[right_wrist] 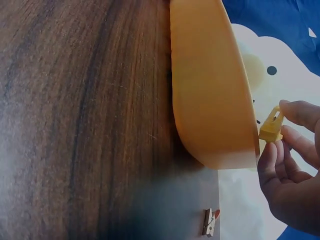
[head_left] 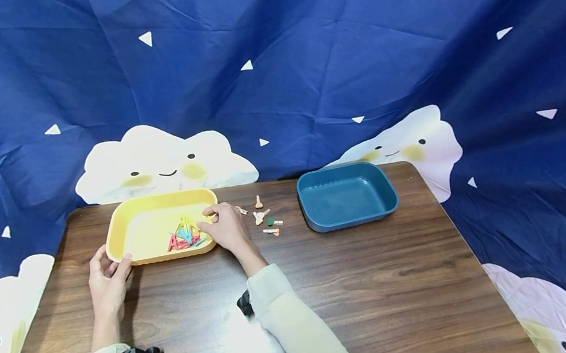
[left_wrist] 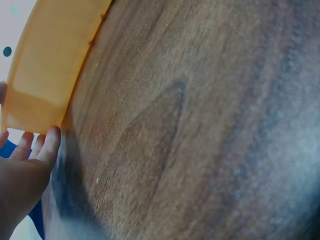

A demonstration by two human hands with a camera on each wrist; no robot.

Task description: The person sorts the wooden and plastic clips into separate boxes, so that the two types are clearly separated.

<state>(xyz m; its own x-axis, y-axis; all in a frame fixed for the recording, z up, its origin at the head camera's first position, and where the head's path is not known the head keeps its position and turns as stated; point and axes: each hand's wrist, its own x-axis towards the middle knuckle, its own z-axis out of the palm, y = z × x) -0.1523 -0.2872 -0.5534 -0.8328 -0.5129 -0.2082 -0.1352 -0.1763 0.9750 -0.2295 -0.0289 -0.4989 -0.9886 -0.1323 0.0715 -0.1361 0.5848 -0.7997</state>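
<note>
My left hand (head_left: 108, 284) grips the near left corner of a yellow tray (head_left: 132, 202), thumb at the rim and fingers along the outer wall. In the left wrist view those fingertips (left_wrist: 51, 137) touch the tray's end. At the opposite side, my right hand (head_left: 228, 228) is over the tray's right rim. Between its thumb and fingers it pinches a yellow clothespin (right_wrist: 272, 126), seen beside the rim in the right wrist view. Inside the tray lies a small heap of coloured plastic clothespins (head_left: 184, 238) in red, blue and yellow, partly beside the right fingers.
Several small wooden clothespins (head_left: 260, 218) with decorated ends lie on the brown table (head_left: 377, 287) right of the yellow tray. Farther right stands a blue tray (head_left: 347, 195) with nothing in it. A blue cloth (head_left: 285, 96) with white clouds hangs behind the table.
</note>
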